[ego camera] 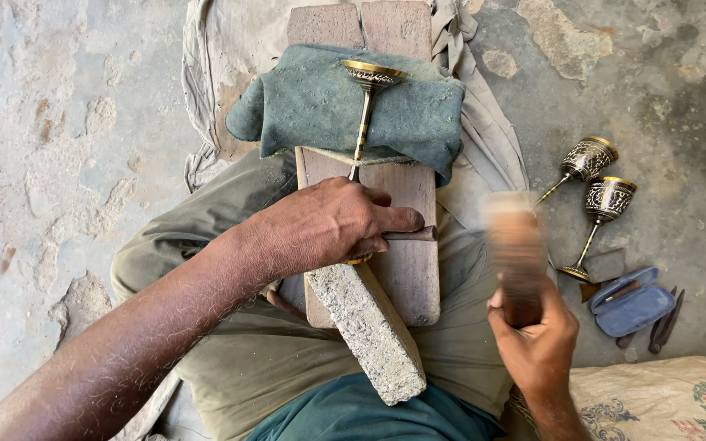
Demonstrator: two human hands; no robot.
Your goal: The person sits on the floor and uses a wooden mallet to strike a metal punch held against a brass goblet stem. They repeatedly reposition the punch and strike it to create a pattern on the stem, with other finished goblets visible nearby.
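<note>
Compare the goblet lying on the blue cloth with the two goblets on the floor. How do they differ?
The goblet on the cloth lies along the wooden board, its lower end under the left hand; the two floor goblets lean untouched on the concrete. Its stem looks plain and striped, while their cups show dark engraved patterns. All three are brass-coloured and slender-stemmed.

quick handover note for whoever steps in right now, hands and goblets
Left hand: grip shut on a small metal tool, pinning the goblet on the wooden board; its foot rests on the blue-green cloth.
Right hand: grip shut on a wooden mallet, blurred in motion.
Done: two engraved goblets lie on the floor at right, beside a blue case.
Left: how far the goblet on the board has got cannot be told.
</note>
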